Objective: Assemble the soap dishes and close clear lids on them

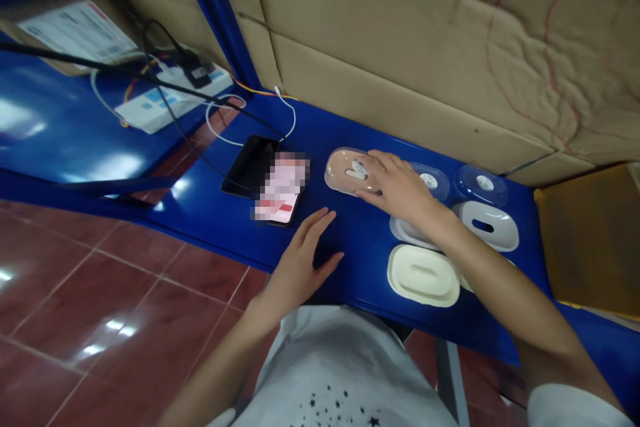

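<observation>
I log the peach box (340, 172) extending left from my nearer right hand (400, 188), grip unclear; left hand (299, 267) spread, empty.

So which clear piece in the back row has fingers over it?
The leftmost clear piece, nearest the phone: the fingers of the right hand overlap its right end. The middle piece and rightmost piece lie farther right.

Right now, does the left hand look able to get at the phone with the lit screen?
Probably yes: the left hand is open and appears to hold nothing, and the phone lies close by, screen up, with nothing visible blocking the way between them.
</observation>
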Demonstrator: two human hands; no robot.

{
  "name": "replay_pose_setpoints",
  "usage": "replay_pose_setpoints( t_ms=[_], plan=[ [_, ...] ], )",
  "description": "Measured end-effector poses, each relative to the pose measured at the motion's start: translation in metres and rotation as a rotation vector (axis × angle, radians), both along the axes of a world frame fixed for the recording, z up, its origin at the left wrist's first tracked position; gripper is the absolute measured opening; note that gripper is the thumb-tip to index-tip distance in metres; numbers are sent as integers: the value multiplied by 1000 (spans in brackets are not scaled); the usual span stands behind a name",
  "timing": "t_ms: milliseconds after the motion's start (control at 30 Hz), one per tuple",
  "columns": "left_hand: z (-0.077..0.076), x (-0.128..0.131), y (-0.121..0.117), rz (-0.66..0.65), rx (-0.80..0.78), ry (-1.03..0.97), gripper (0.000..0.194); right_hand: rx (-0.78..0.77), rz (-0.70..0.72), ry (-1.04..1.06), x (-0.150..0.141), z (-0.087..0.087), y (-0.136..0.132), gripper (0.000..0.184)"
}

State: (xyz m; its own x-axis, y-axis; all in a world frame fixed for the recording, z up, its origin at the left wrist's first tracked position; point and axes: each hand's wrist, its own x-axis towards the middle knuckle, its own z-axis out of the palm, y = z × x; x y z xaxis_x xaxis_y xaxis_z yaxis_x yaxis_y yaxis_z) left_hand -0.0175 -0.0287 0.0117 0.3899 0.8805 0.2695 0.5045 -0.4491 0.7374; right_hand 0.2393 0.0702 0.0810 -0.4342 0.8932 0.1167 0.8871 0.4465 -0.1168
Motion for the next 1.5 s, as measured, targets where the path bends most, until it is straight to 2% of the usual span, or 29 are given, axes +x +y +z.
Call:
replay_pose_setpoints(
  t_ms=[133, 200, 267, 333, 400, 500, 633, 700, 767, 900, 1067, 1167, 1367, 1500],
  plan=[
    [-2, 5, -2, -2, 20, 86, 67, -31, -56, 3, -3, 0, 34, 66],
    [-3, 6, -2, 1, 53, 126, 64, -39, -59, 10, -3, 1, 38, 70],
    [-3, 5, -2, -3, 84, 158, 63, -31, -42, 33, 0, 7, 31, 73],
    [0, 5, -5, -37, 103, 184, 63, 2, -2, 83, 10, 17, 12, 68],
    [4, 9, -10, -122, 97, 206, 64, 50, 43, 143, 25, 29, -17, 55],
    [12, 30, -22, -284, 63, 244, 71, 82, 22, 196, 55, 39, -70, 40],
    [20, 79, -33, -428, 75, 291, 82, -14, -13, 145, 88, 27, -123, 27],
    [23, 97, -32, -454, 84, 282, 78, -59, 0, 132, 96, 16, -134, 26],
    [25, 103, -28, -443, 69, 269, 73, -73, 16, 148, 99, 5, -137, 28],
    [26, 83, -16, -361, -6, 282, 72, -33, 12, 182, 99, -8, -131, 28],
    [19, 52, -4, -261, -24, 286, 82, 84, -29, 240, 96, -19, -131, 27],
    [13, 50, 1, -269, -18, 280, 89, 101, -32, 274, 92, -19, -135, 31],
    [7, 52, 5, -311, 5, 265, 88, 50, -67, 225, 95, -25, -135, 35],
    [5, 49, 6, -316, 12, 259, 89, 104, -87, 234, 99, -28, -133, 32]
  ],
)
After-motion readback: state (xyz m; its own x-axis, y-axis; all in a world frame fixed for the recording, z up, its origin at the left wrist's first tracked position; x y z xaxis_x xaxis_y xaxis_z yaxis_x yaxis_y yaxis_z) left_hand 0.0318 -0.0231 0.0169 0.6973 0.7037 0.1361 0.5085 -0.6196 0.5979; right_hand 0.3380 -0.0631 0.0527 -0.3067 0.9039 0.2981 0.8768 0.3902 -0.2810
